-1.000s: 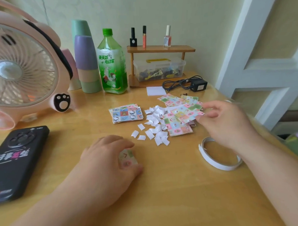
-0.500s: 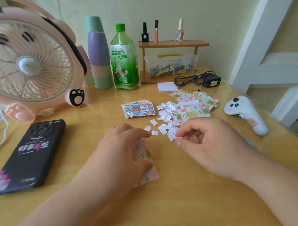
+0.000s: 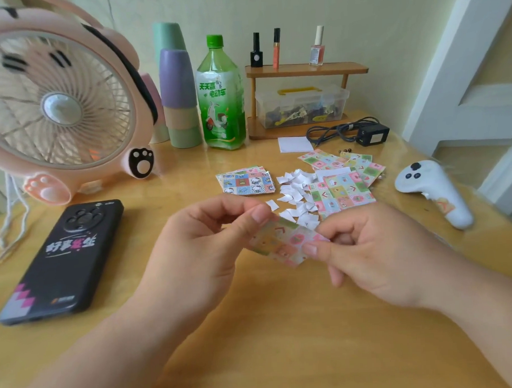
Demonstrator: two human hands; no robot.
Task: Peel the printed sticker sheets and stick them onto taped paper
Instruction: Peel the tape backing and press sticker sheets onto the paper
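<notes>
Taking the held sticker sheet [image 3: 283,242] as centre, we find bare tabletop [image 3: 285,348] open at 6 o'clock. At 9 a black phone [image 3: 64,261] lies flat; at 10 a pink fan [image 3: 57,111] stands tall. Cups [image 3: 177,88], a bottle [image 3: 220,92] and a wooden shelf [image 3: 305,71] wall off 12. Paper scraps [image 3: 295,192] and loose sheets [image 3: 344,187] litter 1; a white controller [image 3: 433,192] lies at 2, seemingly near the table's edge.

glossy printed paper sticker sheet [image 3: 283,242], smooth wooden table [image 3: 272,325], matt black phone [image 3: 64,261], plastic fan [image 3: 60,111].
</notes>
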